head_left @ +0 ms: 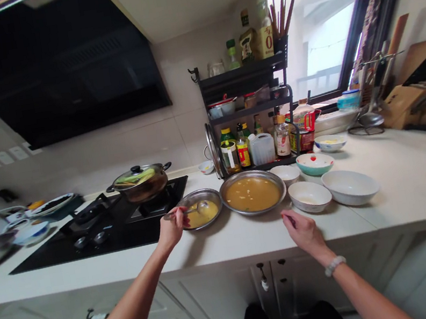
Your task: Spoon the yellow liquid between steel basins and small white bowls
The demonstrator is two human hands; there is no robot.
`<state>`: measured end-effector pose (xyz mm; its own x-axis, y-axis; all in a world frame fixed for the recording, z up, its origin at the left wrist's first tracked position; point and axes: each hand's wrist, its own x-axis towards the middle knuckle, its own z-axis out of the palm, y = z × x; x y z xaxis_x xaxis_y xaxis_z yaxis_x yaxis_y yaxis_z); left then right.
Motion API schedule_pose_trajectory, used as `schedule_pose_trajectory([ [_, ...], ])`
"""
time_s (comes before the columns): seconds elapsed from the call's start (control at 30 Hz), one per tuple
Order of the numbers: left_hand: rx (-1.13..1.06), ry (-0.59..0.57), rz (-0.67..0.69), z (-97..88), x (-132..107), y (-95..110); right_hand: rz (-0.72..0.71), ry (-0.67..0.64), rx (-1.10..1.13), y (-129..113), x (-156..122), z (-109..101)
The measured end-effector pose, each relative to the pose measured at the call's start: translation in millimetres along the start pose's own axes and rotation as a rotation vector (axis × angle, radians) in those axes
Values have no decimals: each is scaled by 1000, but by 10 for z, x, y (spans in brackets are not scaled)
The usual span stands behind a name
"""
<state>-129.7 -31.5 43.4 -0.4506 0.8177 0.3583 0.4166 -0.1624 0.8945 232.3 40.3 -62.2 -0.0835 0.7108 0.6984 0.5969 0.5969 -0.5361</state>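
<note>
My left hand (pixel 172 227) is closed round the handle of a metal spoon (pixel 191 210). The spoon's bowl rests in or just over the yellow liquid of a small metal dish (pixel 219 215). To its right stands a wider metal dish (pixel 226 203) filled with brownish-yellow liquid and a few pale bits. My right hand (pixel 303 229) is held over the counter's front edge, in front of a white bowl (pixel 311 205). Its fingers are curled together, and whether anything small is between them cannot be made out.
On the left, a lidded pot (pixel 147 189) sits on the black stove (pixel 118 240). Behind the dishes, a black rack (pixel 249 111) carries bottles and jars. More bowls, including a deep white bowl (pixel 353 193), stand at the right. A knife block (pixel 405 103) is at the far right.
</note>
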Motion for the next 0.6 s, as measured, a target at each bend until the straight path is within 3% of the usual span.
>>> schedule_pose_trajectory([
  [0.13,-223,117,-181,38,66,-104,-3,-10,-5,-15,10,-17],
  [0.27,-333,208,-333,7,101,-66,10,-7,-11,-28,12,-22],
  [0.6,-354,278,-332,-76,171,129,2,4,-21,-10,-2,0],
])
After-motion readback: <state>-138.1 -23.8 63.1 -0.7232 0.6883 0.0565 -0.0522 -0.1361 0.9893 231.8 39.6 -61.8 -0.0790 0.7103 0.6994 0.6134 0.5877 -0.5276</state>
